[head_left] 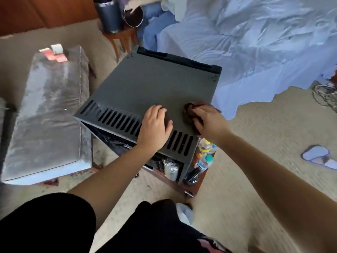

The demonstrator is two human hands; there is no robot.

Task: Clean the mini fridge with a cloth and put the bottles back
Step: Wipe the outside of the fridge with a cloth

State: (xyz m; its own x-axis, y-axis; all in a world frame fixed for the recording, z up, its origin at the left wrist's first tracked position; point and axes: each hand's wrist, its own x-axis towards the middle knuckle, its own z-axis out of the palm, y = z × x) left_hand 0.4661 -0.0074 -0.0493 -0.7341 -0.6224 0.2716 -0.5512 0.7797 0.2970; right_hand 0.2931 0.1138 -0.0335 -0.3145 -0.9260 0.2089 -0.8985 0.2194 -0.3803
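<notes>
Grey plush covers the long bench [51,115] on my far left, with a roll of tape [56,48] at its far end. A strip of beige carpet [104,73] separates it from the mini fridge [145,84]. I see the fridge at centre, from above and behind — a matte dark-grey box whose flat top carries a row of long vent slots along the near edge and a black strip along the far edge. It sits on a low wooden stand [198,181], its near-left corner close to the bench and its far-right corner almost against the hanging bedsheet [255,42].

The left hand [155,125] lies palm down on the top over the slots, with fingers loosely spread and slightly bent, holding nothing. Right of it, the right hand [209,123] presses a bunched dark-brown cloth [189,108] onto the top near the right edge, fingers curled over the wad. Below that wrist two capped bottles [206,147] sit on the stand, just beside the fridge's right wall.

Further right the carpet opens out — pale slippers [317,156] lie well apart from the fridge, and a tangle of cables [326,95] sits by the bed at the frame's edge.
</notes>
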